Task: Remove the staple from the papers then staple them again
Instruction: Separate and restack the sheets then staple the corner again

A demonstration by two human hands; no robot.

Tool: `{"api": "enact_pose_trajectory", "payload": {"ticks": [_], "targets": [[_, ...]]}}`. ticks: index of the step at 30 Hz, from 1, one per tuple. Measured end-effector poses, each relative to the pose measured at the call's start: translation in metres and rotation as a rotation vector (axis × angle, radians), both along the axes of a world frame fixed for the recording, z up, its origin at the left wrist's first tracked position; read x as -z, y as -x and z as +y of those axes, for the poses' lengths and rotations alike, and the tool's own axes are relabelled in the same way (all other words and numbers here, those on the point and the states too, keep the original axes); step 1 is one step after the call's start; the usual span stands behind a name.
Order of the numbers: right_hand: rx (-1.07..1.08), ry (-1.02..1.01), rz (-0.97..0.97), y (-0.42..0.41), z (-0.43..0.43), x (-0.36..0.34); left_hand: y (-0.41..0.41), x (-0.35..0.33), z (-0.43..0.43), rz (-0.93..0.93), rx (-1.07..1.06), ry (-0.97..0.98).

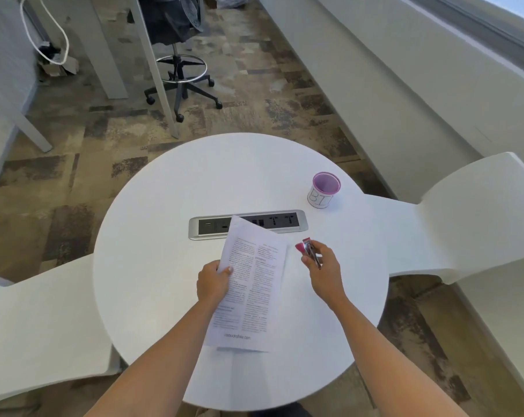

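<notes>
Over the round white desk (152, 224), the thin sheaf of printed white papers (254, 284) is held by the left hand (212, 284), whose fingers (226, 270) pinch its left edge. It looks light and floppy, best gripped close to the stapled corner. Its long axis runs away from the person, top edge over the grey power panel (285, 221). The right hand (325, 267) clasps a small pink-and-chrome stapling tool (309, 252) — hard, light, likely slick — pink nose aimed toward the sheets.
</notes>
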State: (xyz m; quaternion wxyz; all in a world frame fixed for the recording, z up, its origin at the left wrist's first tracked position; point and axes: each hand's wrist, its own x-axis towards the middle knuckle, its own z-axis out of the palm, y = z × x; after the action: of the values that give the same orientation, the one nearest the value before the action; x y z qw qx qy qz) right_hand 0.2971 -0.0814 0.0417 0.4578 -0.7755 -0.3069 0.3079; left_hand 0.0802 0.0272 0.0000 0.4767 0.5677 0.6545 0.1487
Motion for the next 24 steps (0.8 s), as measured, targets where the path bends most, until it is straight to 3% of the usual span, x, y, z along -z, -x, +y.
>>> {"api": "enact_pose_trajectory", "payload": {"ticks": [8, 14, 17, 20, 24], "targets": [[-0.009, 0.122, 0.035, 0.010, -0.018, 0.038, 0.006, 0.039, -0.009, 0.036, -0.109, 0.048], [0.016, 0.288, 0.046, 0.012, -0.026, 0.060, 0.012, 0.046, -0.013, 0.046, -0.120, -0.070], [0.020, 0.350, -0.029, 0.014, -0.028, 0.067, 0.019, 0.053, -0.023, 0.151, 0.064, -0.186], [0.029, 0.386, -0.078, 0.015, -0.026, 0.071, 0.027, 0.062, -0.031, 0.227, 0.416, -0.336], [0.032, 0.445, -0.149, 0.018, -0.021, 0.074, 0.034, 0.073, -0.040, 0.367, 0.738, -0.242]]}}
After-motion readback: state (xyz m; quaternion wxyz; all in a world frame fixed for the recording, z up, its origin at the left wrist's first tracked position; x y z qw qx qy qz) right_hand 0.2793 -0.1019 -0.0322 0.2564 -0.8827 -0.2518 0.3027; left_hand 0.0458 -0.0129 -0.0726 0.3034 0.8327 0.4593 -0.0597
